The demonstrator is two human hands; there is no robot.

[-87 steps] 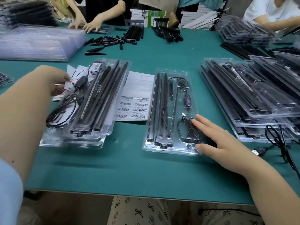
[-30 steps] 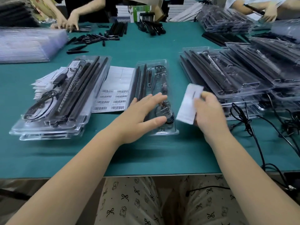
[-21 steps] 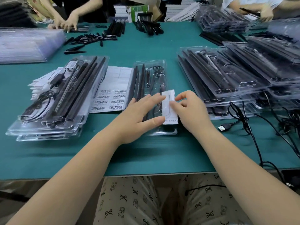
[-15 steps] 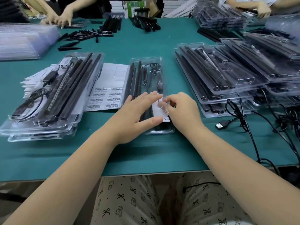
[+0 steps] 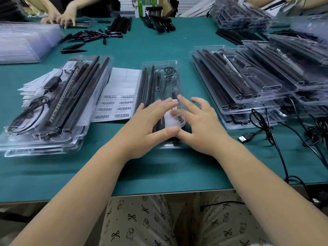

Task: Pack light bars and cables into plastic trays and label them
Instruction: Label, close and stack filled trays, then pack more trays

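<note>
Many tray stacks crowd green table — busy workroom.

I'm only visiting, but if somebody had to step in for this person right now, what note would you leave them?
Left hand: flat, fingers straight, pressing on the clear plastic tray of black light bars in the middle of the green table.
Right hand: open, fingers spread, resting on the small white label on that tray.
Done: tray filled and closed; label laid on it.
Left: smooth the label, then move the tray to a stack. The barcode sticker sheet lies just left of it; the stack of packed clear trays sits further left.
</note>
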